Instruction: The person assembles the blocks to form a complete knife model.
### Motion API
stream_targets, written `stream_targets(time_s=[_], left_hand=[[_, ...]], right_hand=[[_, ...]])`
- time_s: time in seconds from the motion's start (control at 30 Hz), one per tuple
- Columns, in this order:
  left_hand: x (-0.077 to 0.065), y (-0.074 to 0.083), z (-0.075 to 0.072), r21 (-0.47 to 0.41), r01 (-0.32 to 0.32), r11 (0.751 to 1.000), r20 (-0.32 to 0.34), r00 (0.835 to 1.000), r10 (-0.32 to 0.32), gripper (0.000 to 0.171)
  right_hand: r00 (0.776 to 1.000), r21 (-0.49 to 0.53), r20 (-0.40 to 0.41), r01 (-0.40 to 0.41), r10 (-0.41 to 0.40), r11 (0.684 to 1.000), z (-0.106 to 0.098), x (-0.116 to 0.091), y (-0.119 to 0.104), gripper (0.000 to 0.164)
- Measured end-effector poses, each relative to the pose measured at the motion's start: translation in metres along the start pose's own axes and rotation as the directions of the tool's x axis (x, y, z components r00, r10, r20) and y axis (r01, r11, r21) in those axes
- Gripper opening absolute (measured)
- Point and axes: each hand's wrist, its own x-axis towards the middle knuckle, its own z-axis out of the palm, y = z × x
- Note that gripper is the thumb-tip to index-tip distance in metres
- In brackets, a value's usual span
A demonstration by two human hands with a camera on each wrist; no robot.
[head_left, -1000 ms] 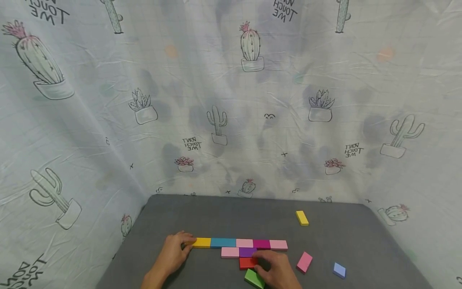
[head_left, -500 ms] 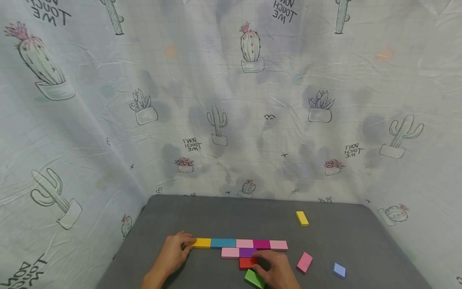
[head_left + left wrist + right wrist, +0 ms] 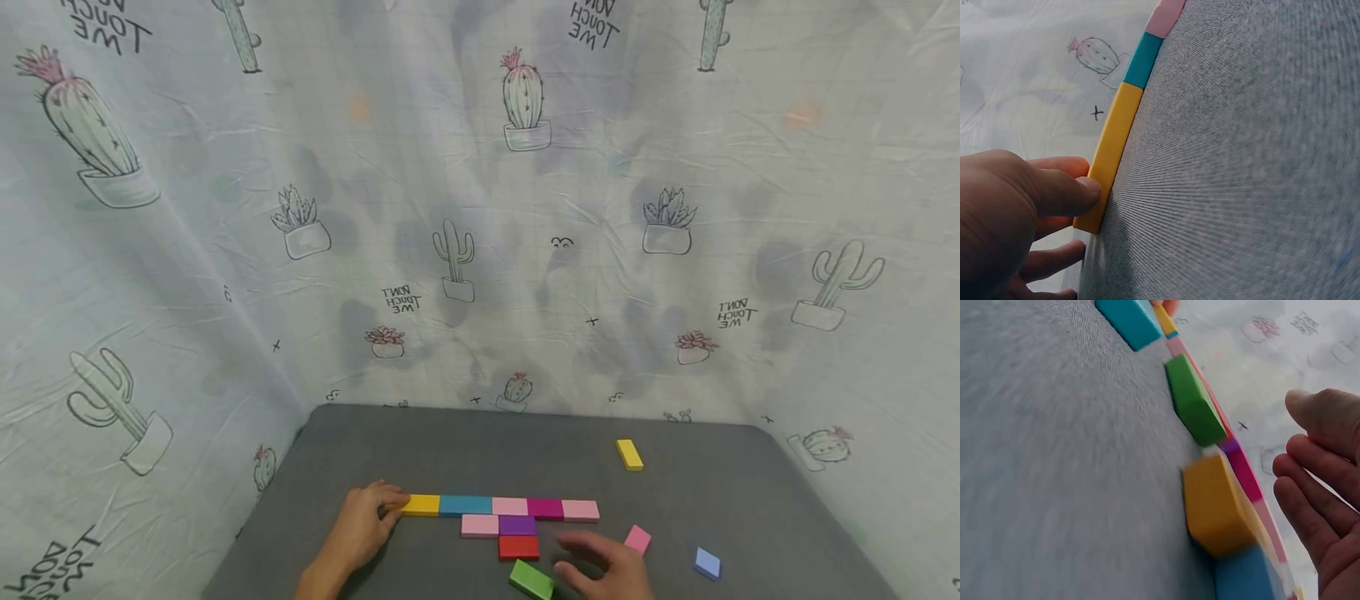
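Note:
My left hand (image 3: 363,523) pinches the left end of a yellow-orange block (image 3: 1110,150), thumb on the near side and a finger behind it. That block starts a straight row, followed by a teal-blue block (image 3: 465,506), a pink, a magenta block (image 3: 545,508) and another pink. Against the row's front lie a pink block (image 3: 479,526) and a purple block (image 3: 517,526), with a red block (image 3: 519,547) in front of the purple. My right hand (image 3: 611,568) holds nothing; its fingers are loosely bent between the tilted green block (image 3: 532,579) and a partly covered rose-pink block (image 3: 638,540).
A yellow block (image 3: 630,455) lies at the back right, and a light-blue block (image 3: 707,563) at the right. Nearer blocks show in the right wrist view: teal (image 3: 1129,322), orange (image 3: 1216,503) and blue (image 3: 1244,575). A cactus-print curtain (image 3: 480,167) surrounds the grey table (image 3: 420,450).
My right hand has left the red and purple blocks and moved right, now overlapping the rose-pink block. The left hand stays at the yellow-orange block.

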Motion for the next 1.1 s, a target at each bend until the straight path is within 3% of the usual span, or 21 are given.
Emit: stream_targets(time_s=[0.27, 0.43, 0.7, 0.83, 1.1], left_hand=[[-0.001, 0.001, 0.001, 0.002, 0.007, 1.000, 0.001, 1.000, -0.007, 0.025], [-0.003, 0.002, 0.001, 0.004, -0.002, 1.000, -0.014, 1.000, 0.002, 0.025], [-0.003, 0.001, 0.002, 0.016, 0.002, 1.000, -0.012, 1.000, -0.002, 0.023], [-0.003, 0.001, 0.002, 0.014, 0.009, 1.000, -0.004, 1.000, -0.009, 0.023], [-0.004, 0.001, 0.001, -0.005, 0.004, 1.000, 0.004, 1.000, -0.004, 0.024]], right_hand=[[0.985, 0.059, -0.033, -0.170, 0.172, 0.984, -0.025, -0.025, 0.004, 0.046], [0.978, 0.070, 0.008, -0.210, 0.210, 0.975, -0.033, -0.032, 0.008, 0.057], [0.983, 0.104, 0.077, -0.174, 0.166, 0.979, -0.023, -0.028, 0.006, 0.059], [0.978, 0.153, 0.159, -0.158, 0.133, 0.976, -0.016, -0.023, 0.005, 0.059], [0.974, 0.017, 0.223, -0.047, 0.042, 0.999, -0.001, -0.012, 0.003, 0.042]])
